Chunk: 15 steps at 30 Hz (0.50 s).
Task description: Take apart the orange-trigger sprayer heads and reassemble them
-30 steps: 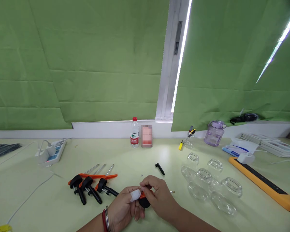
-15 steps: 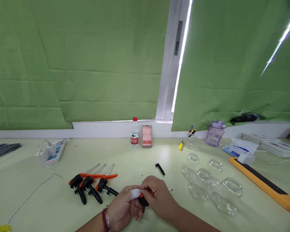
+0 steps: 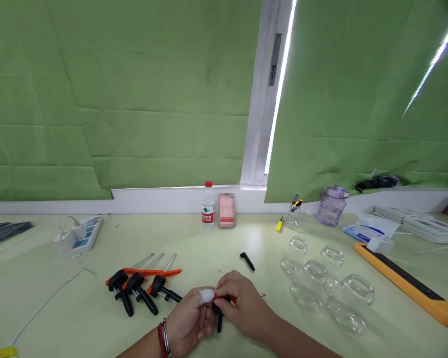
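My left hand (image 3: 190, 318), with a white wrap on its thumb, and my right hand (image 3: 246, 311) meet at the bottom centre, both closed on one black and orange part (image 3: 219, 323). Its black stem points down between them, and a metal tip shows right of my right hand. To the left lie several similar black assemblies (image 3: 138, 288) with orange strips and metal rods. A loose black piece (image 3: 247, 261) rests on the table beyond my right hand.
Clear glass-like vessels (image 3: 316, 272) stand at the right, beside an orange and black bar (image 3: 406, 283). A water bottle (image 3: 208, 206), a small jar with tools (image 3: 292, 219) and a purple jug (image 3: 331, 206) are at the back. A power strip (image 3: 87, 236) lies left.
The held part has turned and shifted slightly left, so its black stem now shows more fully. Its metal tip has drawn in toward my right hand.
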Tool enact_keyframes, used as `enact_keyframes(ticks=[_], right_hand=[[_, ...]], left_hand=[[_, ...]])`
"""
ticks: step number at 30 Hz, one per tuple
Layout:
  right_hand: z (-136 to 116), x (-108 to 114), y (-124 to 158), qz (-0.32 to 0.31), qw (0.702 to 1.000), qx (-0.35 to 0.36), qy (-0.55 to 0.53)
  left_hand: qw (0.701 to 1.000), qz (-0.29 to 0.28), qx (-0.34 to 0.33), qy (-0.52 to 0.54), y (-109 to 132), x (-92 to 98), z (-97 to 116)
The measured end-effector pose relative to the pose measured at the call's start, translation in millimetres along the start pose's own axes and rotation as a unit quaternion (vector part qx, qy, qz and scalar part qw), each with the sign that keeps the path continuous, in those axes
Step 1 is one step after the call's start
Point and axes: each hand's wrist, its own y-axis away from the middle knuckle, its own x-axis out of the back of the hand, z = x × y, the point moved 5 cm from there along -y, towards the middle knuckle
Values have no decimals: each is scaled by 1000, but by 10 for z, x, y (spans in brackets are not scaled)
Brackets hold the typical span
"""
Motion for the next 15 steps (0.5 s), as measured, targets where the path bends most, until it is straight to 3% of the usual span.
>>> enact_keyframes(ticks=[9, 15], right_hand=[[-30, -7, 27, -69, 995, 21, 71], [-92, -107, 54, -130, 976, 129, 118]], left_hand=[[998, 42, 33, 14, -26, 119, -12], [995, -33, 17, -91, 64, 4, 52]])
